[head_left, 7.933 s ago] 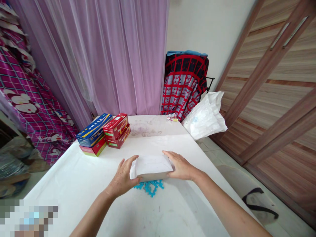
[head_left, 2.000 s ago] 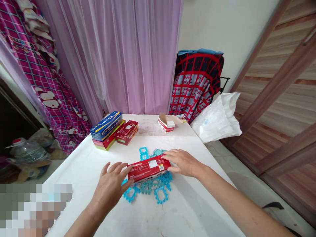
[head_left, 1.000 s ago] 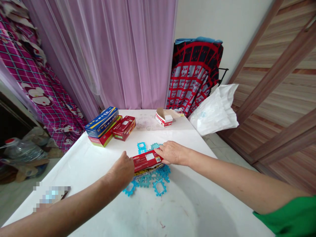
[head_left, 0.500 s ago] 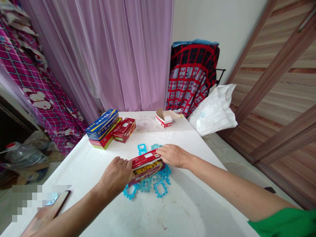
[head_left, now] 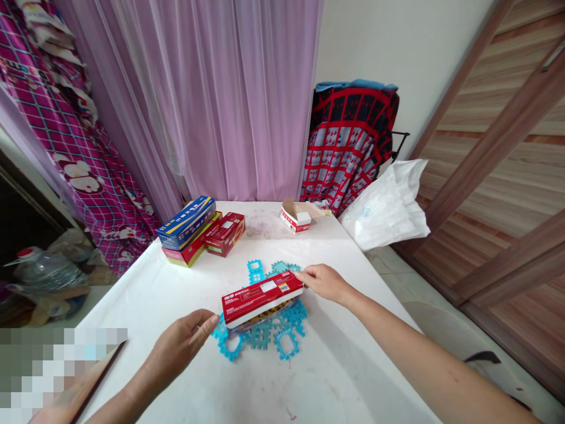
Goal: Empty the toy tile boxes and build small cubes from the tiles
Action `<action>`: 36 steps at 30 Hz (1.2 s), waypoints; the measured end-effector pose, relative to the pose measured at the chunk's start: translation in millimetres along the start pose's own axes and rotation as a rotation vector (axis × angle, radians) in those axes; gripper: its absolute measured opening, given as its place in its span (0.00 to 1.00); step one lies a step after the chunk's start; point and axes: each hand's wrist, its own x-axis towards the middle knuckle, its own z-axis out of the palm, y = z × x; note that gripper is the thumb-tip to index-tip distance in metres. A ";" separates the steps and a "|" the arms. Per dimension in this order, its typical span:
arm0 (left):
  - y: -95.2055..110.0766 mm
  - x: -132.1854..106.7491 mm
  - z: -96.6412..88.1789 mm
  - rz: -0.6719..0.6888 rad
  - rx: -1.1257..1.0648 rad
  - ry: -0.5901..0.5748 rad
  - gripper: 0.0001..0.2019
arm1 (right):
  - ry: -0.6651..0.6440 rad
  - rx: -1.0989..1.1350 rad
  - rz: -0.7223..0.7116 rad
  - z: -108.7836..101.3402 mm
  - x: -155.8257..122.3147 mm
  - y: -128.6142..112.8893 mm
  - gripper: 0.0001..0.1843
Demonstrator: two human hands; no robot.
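Observation:
A long red box (head_left: 262, 296) lies across a cluster of blue interlocking plastic pieces (head_left: 282, 341) on the white table (head_left: 335, 377). My right hand (head_left: 324, 281) grips the box's right end with its fingers closed on it. My left hand (head_left: 179, 347) sits just off the box's left end, fingers loosely stretched toward it and holding nothing. Something yellow shows under the box's front edge.
A blue box (head_left: 188, 221) stacked on others and a red box (head_left: 225, 234) stand at the back left. A small open carton (head_left: 296, 218) sits at the back. A white plastic bag (head_left: 388, 206) hangs off the right edge. A chair with a red patterned cloth (head_left: 348, 141) stands behind.
My left hand has come off the box's left end and drawn back toward me. The box now lies flatter on the blue pieces, with my right hand still at its right end.

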 end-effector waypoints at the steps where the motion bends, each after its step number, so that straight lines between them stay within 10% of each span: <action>1: 4.0 1.2 -0.7 -0.039 -0.113 -0.024 0.30 | -0.028 0.028 0.030 0.6 3.6 -4.4 0.24; 7: 31.4 10.6 -6.4 -0.280 -0.415 -0.067 0.34 | -0.160 0.175 0.188 -0.1 15.7 -24.1 0.16; 15: 51.3 42.6 -35.1 -0.263 -0.471 0.027 0.32 | 0.046 0.216 0.031 -17.2 28.4 -38.5 0.13; 20: 38.8 55.8 -19.5 -0.249 -0.455 0.036 0.31 | 0.136 0.144 -0.038 6.3 19.5 -19.2 0.13; 27: 7.5 58.0 30.0 -0.324 -0.375 -0.064 0.31 | -0.084 0.233 0.213 60.6 -3.8 22.7 0.14; 36: -0.2 62.7 1.7 -0.289 -0.160 -0.162 0.30 | -0.078 -0.009 0.068 25.4 11.4 19.8 0.19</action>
